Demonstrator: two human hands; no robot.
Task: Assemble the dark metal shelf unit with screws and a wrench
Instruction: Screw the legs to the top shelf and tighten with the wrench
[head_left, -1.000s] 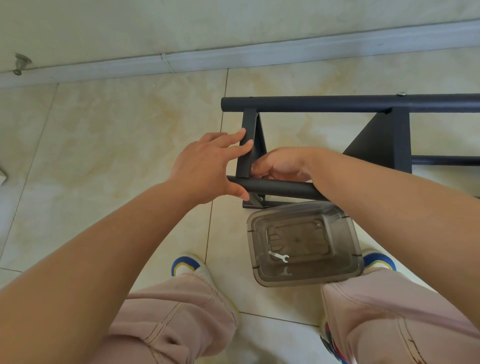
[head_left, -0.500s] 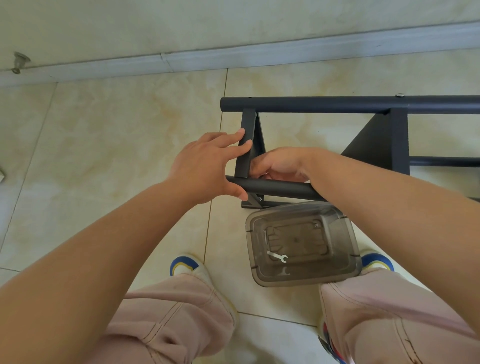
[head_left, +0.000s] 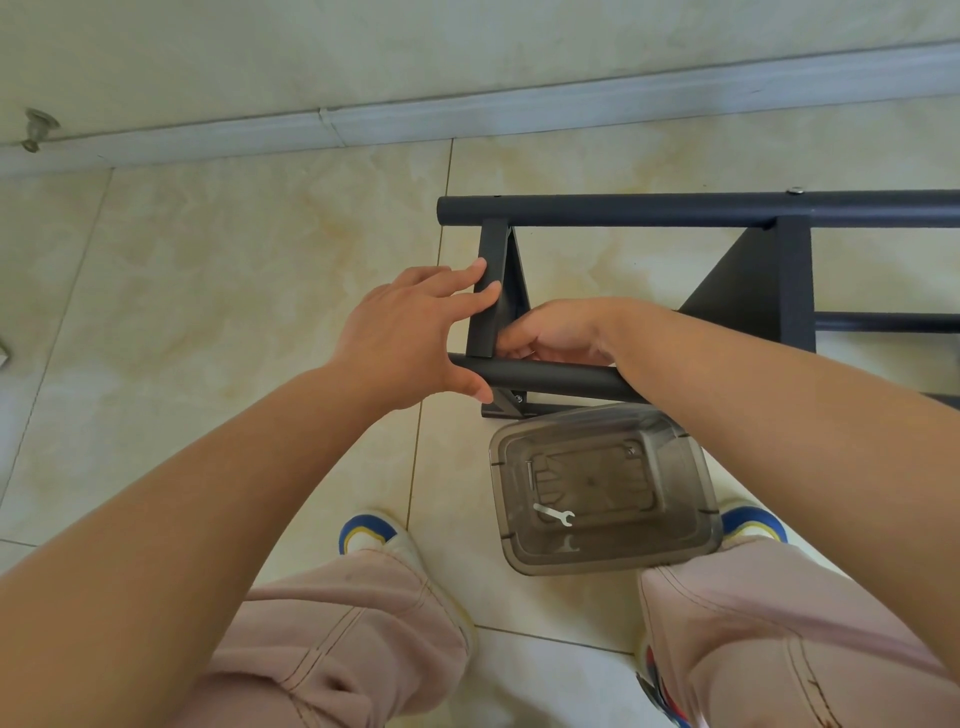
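We saw the dark metal shelf unit (head_left: 701, 210) lying on its side on the tiled floor (head_left: 208, 291), just in front of the person's knees. The left hand (head_left: 410, 338) gripped its near corner, fingers laid against the flat crosspiece (head_left: 491, 291) and the thumb hooked under the near round tube (head_left: 550, 378). The right hand (head_left: 556, 332) was tucked behind that tube with its fingers curled inward at the joint; we could not tell whether it pinched a screw there. Just beside the frame, between the two shoes, stood a smoky clear plastic container (head_left: 675, 556) with a small silver wrench (head_left: 555, 514) lying on its bottom. A pale baseboard (head_left: 467, 117) ran along the wall beyond.
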